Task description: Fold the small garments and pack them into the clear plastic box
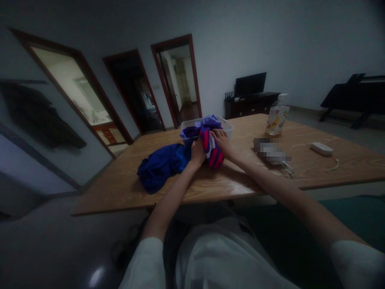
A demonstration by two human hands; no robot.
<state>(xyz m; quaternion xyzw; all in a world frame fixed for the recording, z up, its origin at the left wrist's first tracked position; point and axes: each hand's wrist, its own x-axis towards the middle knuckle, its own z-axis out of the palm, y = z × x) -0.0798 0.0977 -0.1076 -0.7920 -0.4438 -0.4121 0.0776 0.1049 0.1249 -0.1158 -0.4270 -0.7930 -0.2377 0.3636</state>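
My left hand (197, 153) and my right hand (221, 142) both grip a bunched purple, pink and white garment (210, 150) on the wooden table (246, 180). The garment's upper part hangs out of a clear plastic tub (226, 125) just behind my hands. A crumpled blue garment (161, 166) lies on the table to the left, touching my left wrist.
A clear bottle with a printed label (277, 116) stands at the right rear of the table. A blurred item (271, 151), a white box (321, 148) and a pale cord (334, 165) lie to the right. Doorways, a TV stand and a dark bench line the room behind.
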